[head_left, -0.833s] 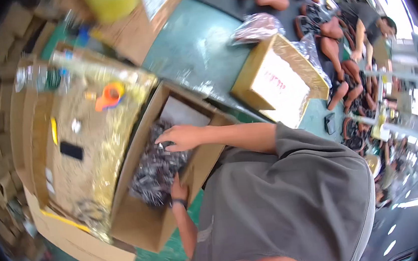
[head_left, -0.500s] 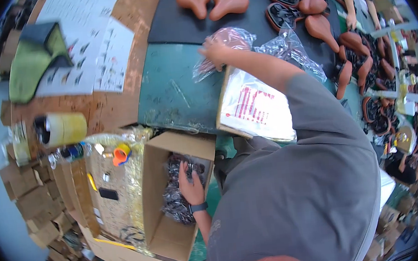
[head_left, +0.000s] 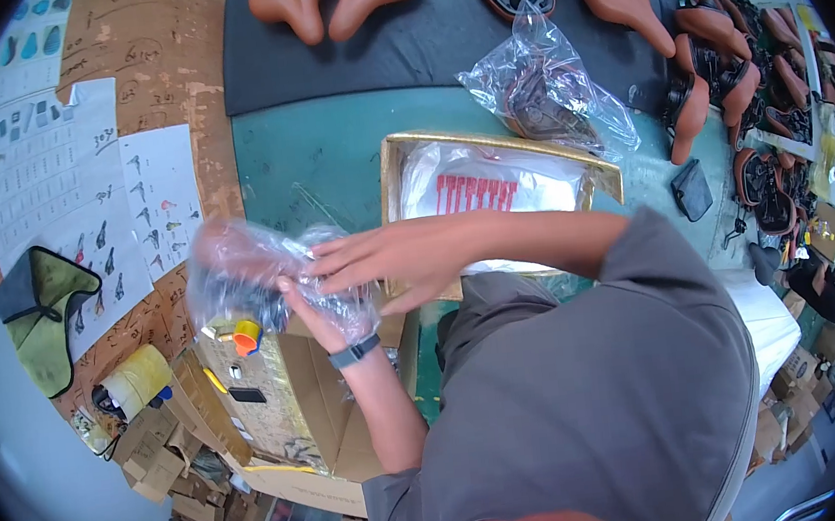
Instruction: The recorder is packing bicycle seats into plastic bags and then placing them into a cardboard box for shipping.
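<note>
Apparently held a rounded brown saddle (head_left: 236, 254), wrapped in a crinkled clear plastic bag (head_left: 208, 301), raised near the far end of an open brown cardboard box (head_left: 358, 455). Gripped its near end with the loosely curled left hand (head_left: 315, 319), with fingers mostly hidden by the bag, probably to bear the weight. Laid the flattened right hand (head_left: 393, 263) across the bag with fingers extended, likely to control loose folds.

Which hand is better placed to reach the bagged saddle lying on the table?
Likely the right hand, nearer that bagged saddle than the left hand, though both touch the wrapped saddle.
</note>
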Demonstrator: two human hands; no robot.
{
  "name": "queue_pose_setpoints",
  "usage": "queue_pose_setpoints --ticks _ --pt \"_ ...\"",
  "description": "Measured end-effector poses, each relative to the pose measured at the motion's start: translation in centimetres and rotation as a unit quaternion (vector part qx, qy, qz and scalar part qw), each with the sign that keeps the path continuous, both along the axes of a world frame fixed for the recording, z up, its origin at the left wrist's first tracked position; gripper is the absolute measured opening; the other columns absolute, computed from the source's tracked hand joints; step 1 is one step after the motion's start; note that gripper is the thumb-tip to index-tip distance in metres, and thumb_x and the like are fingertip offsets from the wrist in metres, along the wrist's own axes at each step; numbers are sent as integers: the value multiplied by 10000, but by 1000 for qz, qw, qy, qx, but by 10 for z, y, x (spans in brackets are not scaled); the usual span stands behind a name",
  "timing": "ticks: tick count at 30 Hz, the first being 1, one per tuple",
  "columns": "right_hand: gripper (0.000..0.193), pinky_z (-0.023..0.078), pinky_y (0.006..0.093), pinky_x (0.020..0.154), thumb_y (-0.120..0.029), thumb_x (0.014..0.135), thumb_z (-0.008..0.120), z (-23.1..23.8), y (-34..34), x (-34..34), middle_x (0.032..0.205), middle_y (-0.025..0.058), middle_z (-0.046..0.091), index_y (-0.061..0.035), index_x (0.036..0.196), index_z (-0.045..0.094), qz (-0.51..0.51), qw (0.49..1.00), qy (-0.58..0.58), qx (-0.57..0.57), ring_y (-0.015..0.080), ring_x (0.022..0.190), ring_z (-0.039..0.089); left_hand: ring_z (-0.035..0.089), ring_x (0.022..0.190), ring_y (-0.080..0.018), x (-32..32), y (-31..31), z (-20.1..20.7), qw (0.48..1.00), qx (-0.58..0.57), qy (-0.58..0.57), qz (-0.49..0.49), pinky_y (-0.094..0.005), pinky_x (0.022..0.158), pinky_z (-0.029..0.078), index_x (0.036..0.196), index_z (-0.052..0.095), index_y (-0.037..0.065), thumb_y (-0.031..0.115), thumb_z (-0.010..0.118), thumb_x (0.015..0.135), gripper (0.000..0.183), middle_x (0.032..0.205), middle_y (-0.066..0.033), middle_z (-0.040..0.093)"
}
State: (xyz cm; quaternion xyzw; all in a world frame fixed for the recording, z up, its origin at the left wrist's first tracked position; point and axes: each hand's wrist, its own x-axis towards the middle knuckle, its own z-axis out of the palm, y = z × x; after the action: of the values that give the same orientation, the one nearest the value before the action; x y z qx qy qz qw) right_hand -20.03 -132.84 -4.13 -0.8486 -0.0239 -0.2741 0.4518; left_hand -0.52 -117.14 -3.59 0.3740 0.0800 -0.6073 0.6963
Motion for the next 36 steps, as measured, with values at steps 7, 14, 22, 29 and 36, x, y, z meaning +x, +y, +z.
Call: queue_pose_setpoints --ticks 7,14,22,29,36 --pt "740 591 506 1034 -398 778 952 -151 -80 -248 1287 284 739 97 1251 670 -420 624 658 29 457 1193 724 741 984 -202 -6 101 79 944 -242 184 131 -388 793 623 1336 570 50 372 850 936 586 1198 -73 677" --pt "562 593 550 1002 -407 809 848 -175 -86 -219 1266 267 772 -17 1195 724 -442 604 662 -46 453 1201 741 718 1177 -225 62 330 25 899 -321 217 203 -416 880 614 1342 548 80 262 894 886 601 1224 -64 672" --pt "563 581 558 888 -413 778 930 -8 -4 93 1051 250 787 23 1057 707 -498 744 353 -272 479 1002 746 708 1281 -331 111 580 -101 809 340 -478 30 -462 1100 562 1477 622 78 103 883 861 670 1431 -147 722" --pt "561 615 517 897 -345 716 910 -63 146 300 1090 222 798 -33 1147 732 -266 845 428 -180 431 1027 770 668 1175 -297 254 461 -264 358 272 -838 -310 -503 1061 470 1111 744 163 187 687 921 200 1096 -47 732" --pt "401 560 338 833 -130 862 823 -91 241 269 1065 76 777 73 1192 722 -304 836 360 281 181 915 701 443 1569 -298 230 382 -435 406 124 -801 -422 -597 1372 155 1375 748 204 202 669 963 420 1490 -64 668"
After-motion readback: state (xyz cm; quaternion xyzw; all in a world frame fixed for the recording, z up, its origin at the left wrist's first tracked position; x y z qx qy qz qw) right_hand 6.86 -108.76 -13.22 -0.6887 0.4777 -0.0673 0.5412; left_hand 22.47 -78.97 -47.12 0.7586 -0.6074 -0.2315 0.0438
